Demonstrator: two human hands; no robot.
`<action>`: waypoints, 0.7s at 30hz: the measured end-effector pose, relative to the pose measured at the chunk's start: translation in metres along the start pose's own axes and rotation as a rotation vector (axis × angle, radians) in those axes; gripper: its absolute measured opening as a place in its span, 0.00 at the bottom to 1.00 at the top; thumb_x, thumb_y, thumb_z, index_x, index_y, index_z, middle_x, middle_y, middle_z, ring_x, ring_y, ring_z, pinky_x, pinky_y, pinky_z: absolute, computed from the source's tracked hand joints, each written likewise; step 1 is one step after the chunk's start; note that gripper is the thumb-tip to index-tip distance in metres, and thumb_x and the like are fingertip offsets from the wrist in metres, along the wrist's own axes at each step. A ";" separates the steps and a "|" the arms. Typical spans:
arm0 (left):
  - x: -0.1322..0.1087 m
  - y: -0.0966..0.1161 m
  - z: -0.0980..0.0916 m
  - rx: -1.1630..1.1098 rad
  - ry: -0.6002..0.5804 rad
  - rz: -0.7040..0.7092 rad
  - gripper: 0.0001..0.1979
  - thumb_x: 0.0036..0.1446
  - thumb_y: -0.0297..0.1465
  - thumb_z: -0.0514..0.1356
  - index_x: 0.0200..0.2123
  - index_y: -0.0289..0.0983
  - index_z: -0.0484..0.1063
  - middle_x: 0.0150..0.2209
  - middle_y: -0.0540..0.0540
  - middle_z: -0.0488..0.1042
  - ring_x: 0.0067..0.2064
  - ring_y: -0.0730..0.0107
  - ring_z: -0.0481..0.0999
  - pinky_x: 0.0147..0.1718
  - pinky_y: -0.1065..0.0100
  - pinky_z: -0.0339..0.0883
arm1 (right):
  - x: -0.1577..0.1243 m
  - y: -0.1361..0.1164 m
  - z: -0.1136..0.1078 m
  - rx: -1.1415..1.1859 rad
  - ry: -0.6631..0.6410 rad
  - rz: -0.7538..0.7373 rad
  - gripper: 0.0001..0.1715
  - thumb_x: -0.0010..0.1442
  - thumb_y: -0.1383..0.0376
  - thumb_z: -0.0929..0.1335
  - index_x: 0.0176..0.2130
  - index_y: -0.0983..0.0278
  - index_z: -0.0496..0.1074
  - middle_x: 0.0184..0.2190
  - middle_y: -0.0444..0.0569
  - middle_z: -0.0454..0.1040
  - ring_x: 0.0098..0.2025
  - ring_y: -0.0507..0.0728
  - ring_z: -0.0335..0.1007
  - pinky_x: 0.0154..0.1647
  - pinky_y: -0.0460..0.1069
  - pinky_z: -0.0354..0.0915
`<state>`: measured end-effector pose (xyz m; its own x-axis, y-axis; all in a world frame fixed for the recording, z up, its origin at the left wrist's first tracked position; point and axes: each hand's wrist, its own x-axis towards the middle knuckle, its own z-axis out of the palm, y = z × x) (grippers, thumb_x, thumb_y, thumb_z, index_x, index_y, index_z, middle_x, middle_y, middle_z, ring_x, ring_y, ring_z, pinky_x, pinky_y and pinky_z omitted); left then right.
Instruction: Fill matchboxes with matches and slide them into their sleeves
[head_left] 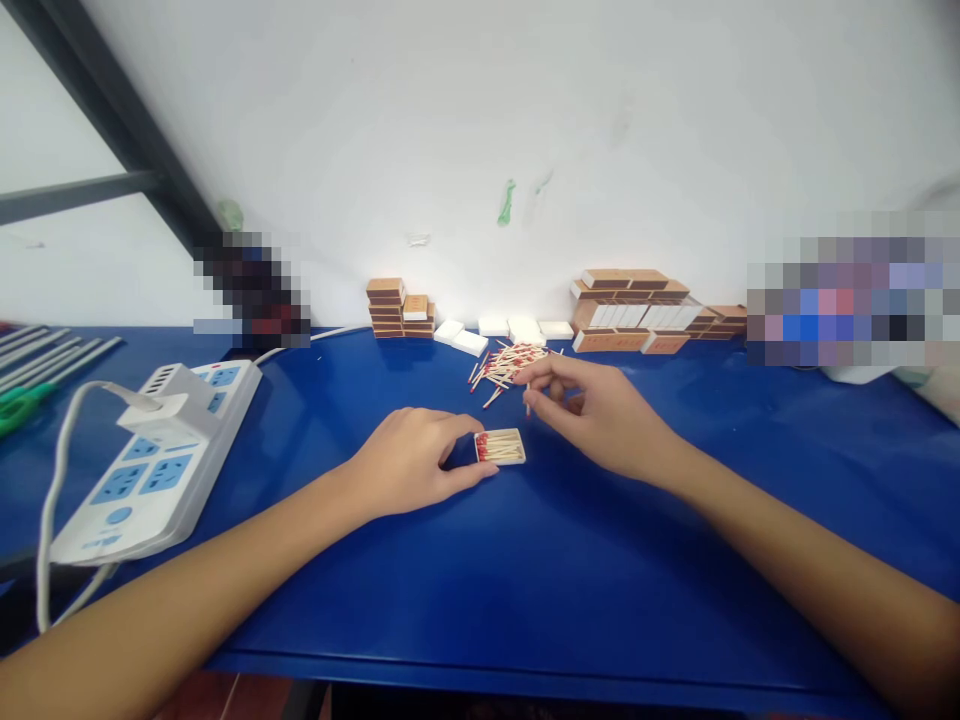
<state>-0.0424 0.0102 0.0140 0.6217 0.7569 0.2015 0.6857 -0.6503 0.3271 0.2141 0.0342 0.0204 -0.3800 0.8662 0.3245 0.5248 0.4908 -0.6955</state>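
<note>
My left hand (pixel 416 460) grips the left end of a small white matchbox tray (pixel 523 458) between thumb and fingers. Red-tipped matches (pixel 499 446) lie side by side in the tray, heads toward my left hand. To the right and a little farther back, my right hand (pixel 589 405) pinches a single match (pixel 528 402) between thumb and fingertips, its red head pointing down. Just beyond my right fingertips spreads a loose pile of matches (pixel 504 368) on the blue table (pixel 450 600).
Brown matchbox sleeves (pixel 386 308) are stacked along the wall, with more matchboxes (pixel 630 312) piled at the right. White trays (pixel 469 342) lie between them. A power strip (pixel 161 460) with a plugged-in cable occupies the left, near grey rods (pixel 64 360) and green-handled scissors (pixel 22 405).
</note>
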 end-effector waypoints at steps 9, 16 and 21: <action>0.001 -0.004 0.003 -0.014 0.079 -0.077 0.16 0.65 0.46 0.64 0.47 0.42 0.81 0.24 0.55 0.72 0.24 0.74 0.69 0.26 0.68 0.53 | -0.007 -0.011 0.016 0.144 -0.092 0.102 0.06 0.65 0.60 0.73 0.37 0.58 0.82 0.36 0.47 0.78 0.32 0.54 0.67 0.36 0.51 0.66; 0.002 -0.004 0.002 -0.005 0.073 -0.066 0.15 0.65 0.46 0.64 0.46 0.42 0.81 0.24 0.54 0.72 0.24 0.73 0.69 0.26 0.68 0.53 | -0.012 -0.003 0.024 0.036 -0.121 0.024 0.05 0.66 0.63 0.72 0.37 0.58 0.80 0.37 0.46 0.72 0.30 0.52 0.64 0.33 0.51 0.64; 0.000 -0.005 0.002 -0.005 0.036 -0.010 0.16 0.64 0.44 0.66 0.48 0.41 0.80 0.24 0.54 0.72 0.25 0.72 0.70 0.27 0.69 0.56 | -0.003 0.008 0.020 -0.137 -0.017 -0.127 0.07 0.68 0.67 0.69 0.42 0.59 0.78 0.34 0.46 0.71 0.31 0.54 0.66 0.36 0.52 0.65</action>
<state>-0.0450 0.0136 0.0105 0.6005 0.7655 0.2309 0.6901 -0.6421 0.3339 0.2045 0.0332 0.0012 -0.4623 0.7953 0.3922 0.5699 0.6053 -0.5558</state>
